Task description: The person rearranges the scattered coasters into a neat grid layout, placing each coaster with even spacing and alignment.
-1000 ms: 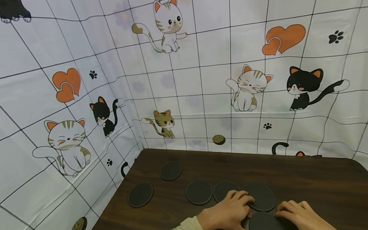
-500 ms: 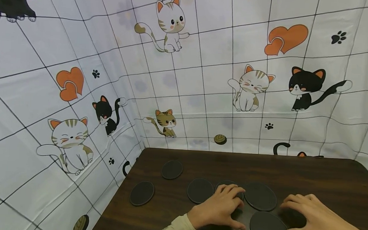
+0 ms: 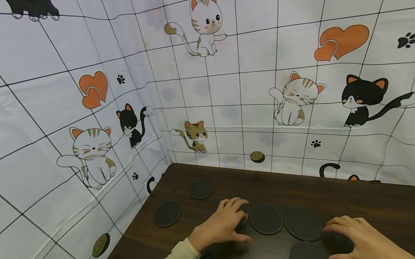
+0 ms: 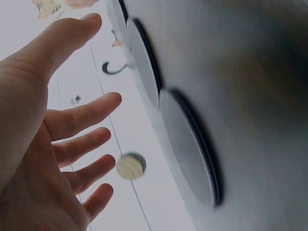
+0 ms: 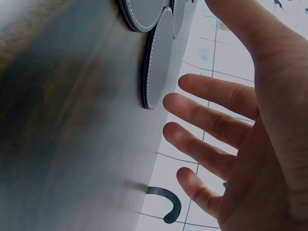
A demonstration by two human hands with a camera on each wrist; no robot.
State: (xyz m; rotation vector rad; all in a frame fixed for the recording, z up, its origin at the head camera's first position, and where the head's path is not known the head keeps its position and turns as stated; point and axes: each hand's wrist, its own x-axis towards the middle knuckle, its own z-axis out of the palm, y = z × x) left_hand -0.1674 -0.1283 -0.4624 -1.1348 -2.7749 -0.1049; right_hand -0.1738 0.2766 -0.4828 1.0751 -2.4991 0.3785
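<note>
"Where does the middle coaster [image 3: 266,219] lie?"

"Flat on the dark wood counter [image 3: 253,188], between the two hands. The left hand [image 3: 221,223] is to its left, the right hand [image 3: 359,239] to its right, and neither touches it."

"What sits nearest each hand?"

"A half-hidden coaster [image 4: 187,149] lies just left of the middle coaster, partly behind the left fingers in the head view. On the other side, a large coaster [image 3: 302,224] lies just right of the middle coaster, nearly edge to edge with it. A near coaster [image 3: 308,255] is also to its right, but closer to the person. The right hand is just past those two, farther right of the middle coaster."

"And the grip?"

"Spread on both sides, thumb well apart from the fingers, with nothing pinched. Each wrist view shows a gap between the fingertips and the coasters."

"Which way do the coasters point?"

"They are round, so no long axis can be read. They lie face up; the right wrist view shows pale stitching round the rim."

"Any others?"

"A left coaster [image 3: 168,214] and a back coaster [image 3: 201,188], both left of the middle coaster and well apart from it; the back coaster is also farther from the person."
</note>
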